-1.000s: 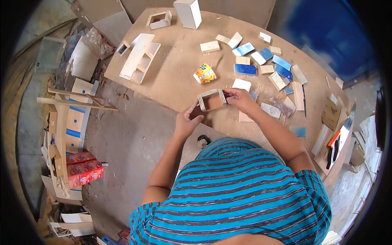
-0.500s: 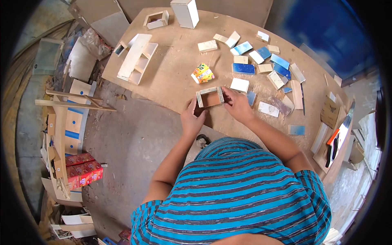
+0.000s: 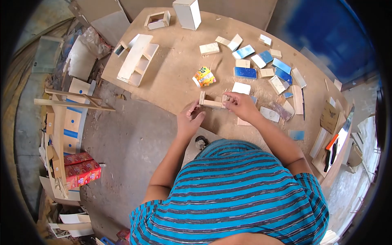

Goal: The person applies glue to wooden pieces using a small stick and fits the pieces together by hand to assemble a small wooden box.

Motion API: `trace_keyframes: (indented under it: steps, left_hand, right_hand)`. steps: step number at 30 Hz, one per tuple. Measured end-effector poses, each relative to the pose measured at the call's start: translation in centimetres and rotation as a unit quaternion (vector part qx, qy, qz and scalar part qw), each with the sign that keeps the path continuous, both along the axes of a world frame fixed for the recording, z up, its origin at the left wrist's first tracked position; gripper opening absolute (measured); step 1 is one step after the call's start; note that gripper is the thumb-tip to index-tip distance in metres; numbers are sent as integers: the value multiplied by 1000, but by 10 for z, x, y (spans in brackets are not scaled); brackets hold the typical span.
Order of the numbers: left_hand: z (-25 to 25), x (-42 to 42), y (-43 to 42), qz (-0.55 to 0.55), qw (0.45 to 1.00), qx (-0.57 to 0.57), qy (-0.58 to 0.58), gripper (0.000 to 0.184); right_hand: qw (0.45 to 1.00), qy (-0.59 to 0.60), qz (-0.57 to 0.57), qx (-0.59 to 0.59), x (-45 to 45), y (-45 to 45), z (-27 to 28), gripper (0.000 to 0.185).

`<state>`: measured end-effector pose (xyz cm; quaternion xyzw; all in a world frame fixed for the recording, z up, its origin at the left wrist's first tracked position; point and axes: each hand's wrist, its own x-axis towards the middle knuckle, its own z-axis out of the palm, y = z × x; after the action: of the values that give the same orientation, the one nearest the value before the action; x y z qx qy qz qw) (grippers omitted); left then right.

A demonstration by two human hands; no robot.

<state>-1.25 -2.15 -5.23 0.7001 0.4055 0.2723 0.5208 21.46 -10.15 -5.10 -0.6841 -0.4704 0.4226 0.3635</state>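
I find the frame [image 3: 213, 104] at the near edge of the table [image 3: 175, 65], between my hands. My right hand [image 3: 241, 106] pinches its right end between thumb and fingers. My left hand [image 3: 189, 121] is at its left end, thumb spread from fingers; whether it grips, I cannot tell. Beyond the frame: one yellow cup [image 3: 204, 77]. Blocks [image 3: 246, 72], some blue, lie scattered to the right.

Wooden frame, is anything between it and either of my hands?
Nothing visible: the right hand holds the frame's right end, and the left hand is at its left end, though contact there is unclear. The cup lies beyond.
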Motion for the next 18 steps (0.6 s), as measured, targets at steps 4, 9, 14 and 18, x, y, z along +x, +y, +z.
trace_keyframes:
  steps: [4, 9, 14, 18]
  left_hand:
    - [-8, 0, 1, 7, 995, 93, 31, 48]
    - [-13, 3, -1, -1, 994, 109, 32, 46]
    - [-15, -1, 2, -11, 998, 66, -18, 46]
    - [-25, -10, 4, -20, 990, -43, -132, 43]
  right_hand:
    - [999, 25, -26, 21, -2, -7, -5, 55]
    - [983, 171, -70, -10, -4, -12, -13, 57]
    - [959, 270, -87, -15, -8, -13, -14, 53]
    - [965, 243, -81, 50, -10, -13, -7, 50]
